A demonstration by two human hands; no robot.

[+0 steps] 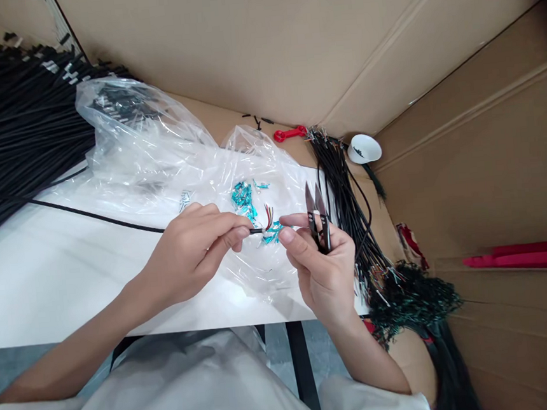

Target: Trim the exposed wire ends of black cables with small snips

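Note:
Between the thumb and fingers of my left hand is the end of a black cable, which trails off to the left. Thin coloured wires fan out of its stripped tip and bend upward. My right hand is curled around a pair of thread snips, blades pointing up and slightly apart. The right thumb and index finger stand near the wires, with a small gap before them. Behind and below the cable tip, small blue-green pieces lie in a heap on clear plastic.
A clear plastic bag covers much of the white tabletop. Black cables are piled at the left. A bundle of short cables lies right, by a white cup and a red tool. Cardboard walls enclose the back and right.

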